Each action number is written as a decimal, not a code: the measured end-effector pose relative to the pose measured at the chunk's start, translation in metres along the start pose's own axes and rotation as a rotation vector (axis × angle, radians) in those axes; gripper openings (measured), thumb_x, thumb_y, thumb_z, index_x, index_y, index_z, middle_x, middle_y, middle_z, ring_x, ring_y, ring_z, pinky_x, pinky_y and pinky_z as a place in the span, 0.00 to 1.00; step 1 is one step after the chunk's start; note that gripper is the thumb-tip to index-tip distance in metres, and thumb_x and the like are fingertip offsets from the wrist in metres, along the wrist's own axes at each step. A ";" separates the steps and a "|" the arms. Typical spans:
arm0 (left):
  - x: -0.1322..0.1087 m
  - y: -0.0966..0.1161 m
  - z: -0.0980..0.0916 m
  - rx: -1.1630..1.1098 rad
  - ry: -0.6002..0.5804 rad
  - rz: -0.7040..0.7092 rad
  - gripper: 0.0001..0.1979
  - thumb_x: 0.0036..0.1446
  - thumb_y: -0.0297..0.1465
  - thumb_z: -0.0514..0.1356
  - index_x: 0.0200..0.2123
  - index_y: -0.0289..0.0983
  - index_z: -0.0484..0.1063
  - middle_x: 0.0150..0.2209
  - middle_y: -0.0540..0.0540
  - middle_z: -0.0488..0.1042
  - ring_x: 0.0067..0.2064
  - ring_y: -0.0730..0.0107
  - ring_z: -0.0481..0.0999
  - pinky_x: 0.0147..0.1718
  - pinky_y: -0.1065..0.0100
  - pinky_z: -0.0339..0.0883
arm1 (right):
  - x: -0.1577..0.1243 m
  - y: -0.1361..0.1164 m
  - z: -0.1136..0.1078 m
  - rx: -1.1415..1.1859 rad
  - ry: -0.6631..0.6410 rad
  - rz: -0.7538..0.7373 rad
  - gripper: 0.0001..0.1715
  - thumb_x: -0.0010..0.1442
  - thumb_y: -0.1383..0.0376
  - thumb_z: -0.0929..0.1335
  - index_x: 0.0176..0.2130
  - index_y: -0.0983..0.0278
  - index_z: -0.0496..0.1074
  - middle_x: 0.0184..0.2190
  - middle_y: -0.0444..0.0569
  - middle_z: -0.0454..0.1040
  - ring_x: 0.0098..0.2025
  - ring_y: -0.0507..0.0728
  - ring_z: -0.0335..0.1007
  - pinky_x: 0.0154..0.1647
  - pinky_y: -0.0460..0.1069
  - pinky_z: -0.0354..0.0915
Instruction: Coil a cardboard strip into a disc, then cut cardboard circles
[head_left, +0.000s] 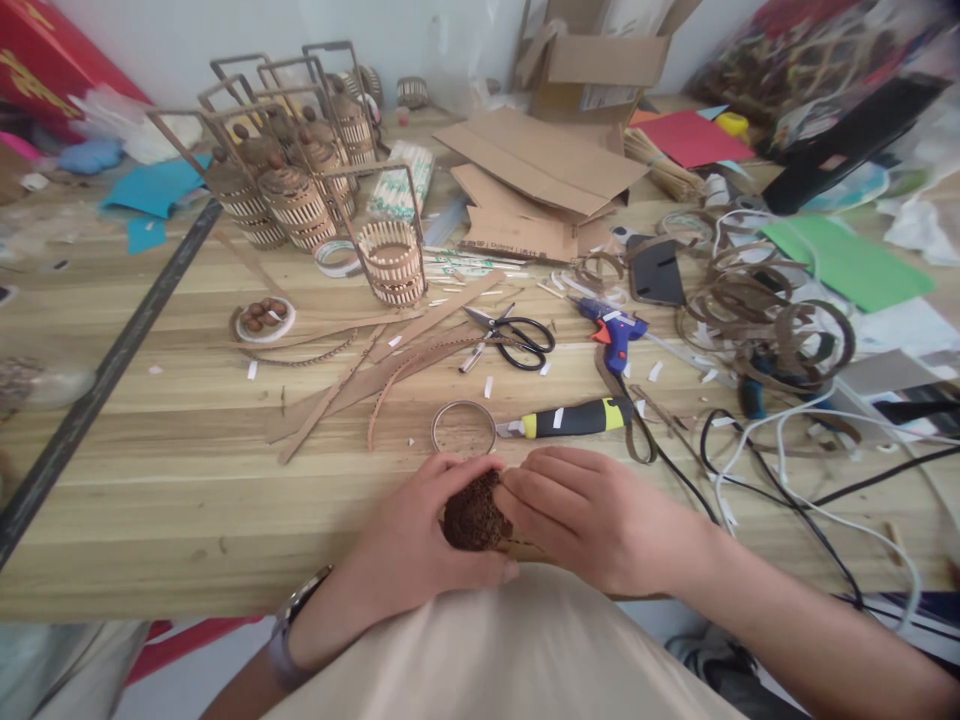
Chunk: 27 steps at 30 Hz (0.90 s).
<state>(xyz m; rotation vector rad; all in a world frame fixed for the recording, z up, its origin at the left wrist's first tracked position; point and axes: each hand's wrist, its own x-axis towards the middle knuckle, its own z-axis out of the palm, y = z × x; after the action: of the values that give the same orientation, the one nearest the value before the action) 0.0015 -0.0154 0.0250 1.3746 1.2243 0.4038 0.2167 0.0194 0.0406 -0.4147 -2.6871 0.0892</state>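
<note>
Close to the table's front edge, my left hand [397, 555] is wrapped around a dark brown, rough-textured round piece [474, 515], thumb below and fingers above. My right hand [600, 510] presses its curled fingers together against the right edge of that piece. Whatever its fingertips pinch is hidden. Just beyond my hands lie a thin ring [463, 402] and a black and yellow utility knife [577, 418], its blade toward the ring. Scissors with black handles [525, 340] and a blue glue gun [616, 330] rest farther back.
Small slatted lanterns [292, 205] crowd the back left, with one slatted basket [391, 265] nearer. A white dish [264, 322] holds brown balls. Brown strips [337, 395] cross the middle. Cardboard sheets [532, 165] lie behind; coiled strips [795, 320] and cables [780, 470] fill the right.
</note>
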 end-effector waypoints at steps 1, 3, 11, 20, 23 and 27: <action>0.000 0.000 0.000 -0.002 -0.004 0.004 0.37 0.44 0.35 0.72 0.60 0.47 0.71 0.57 0.44 0.70 0.54 0.52 0.74 0.49 0.57 0.74 | -0.001 0.001 0.001 0.027 0.004 0.016 0.21 0.73 0.72 0.57 0.40 0.73 0.76 0.30 0.54 0.79 0.29 0.59 0.71 0.31 0.54 0.71; -0.001 0.000 -0.002 -0.008 -0.004 0.010 0.38 0.44 0.37 0.73 0.61 0.48 0.70 0.57 0.45 0.70 0.54 0.52 0.74 0.49 0.56 0.74 | -0.002 0.004 0.004 0.104 0.025 0.068 0.20 0.74 0.71 0.57 0.42 0.72 0.76 0.31 0.54 0.79 0.31 0.58 0.73 0.33 0.53 0.72; -0.002 0.000 -0.004 -0.028 -0.001 0.007 0.39 0.45 0.38 0.72 0.62 0.51 0.68 0.57 0.46 0.70 0.52 0.53 0.76 0.47 0.57 0.74 | -0.007 0.005 0.001 0.219 0.116 0.175 0.10 0.70 0.73 0.63 0.43 0.66 0.73 0.38 0.52 0.83 0.39 0.56 0.79 0.40 0.51 0.76; 0.000 0.001 -0.002 -0.004 0.010 0.001 0.36 0.46 0.34 0.71 0.60 0.47 0.70 0.55 0.45 0.72 0.53 0.53 0.75 0.50 0.57 0.73 | -0.001 -0.003 -0.005 -0.031 0.096 0.028 0.17 0.68 0.76 0.59 0.38 0.71 0.76 0.32 0.55 0.81 0.30 0.59 0.76 0.33 0.54 0.72; 0.000 -0.001 -0.002 0.019 0.006 -0.005 0.36 0.47 0.34 0.70 0.62 0.46 0.69 0.56 0.45 0.71 0.53 0.54 0.75 0.50 0.58 0.73 | 0.002 -0.004 -0.006 -0.088 0.075 -0.010 0.21 0.68 0.76 0.58 0.34 0.69 0.77 0.29 0.55 0.80 0.28 0.59 0.72 0.31 0.55 0.70; 0.000 -0.004 -0.001 0.053 -0.001 -0.002 0.37 0.47 0.35 0.71 0.62 0.45 0.68 0.56 0.44 0.70 0.53 0.54 0.75 0.50 0.59 0.73 | 0.005 -0.005 -0.005 -0.133 0.033 -0.053 0.21 0.66 0.75 0.60 0.29 0.67 0.77 0.26 0.52 0.77 0.25 0.58 0.67 0.29 0.54 0.68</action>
<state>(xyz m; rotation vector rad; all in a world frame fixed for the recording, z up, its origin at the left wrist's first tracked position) -0.0009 -0.0154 0.0216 1.4186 1.2431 0.3716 0.2129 0.0165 0.0482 -0.3809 -2.6779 -0.1119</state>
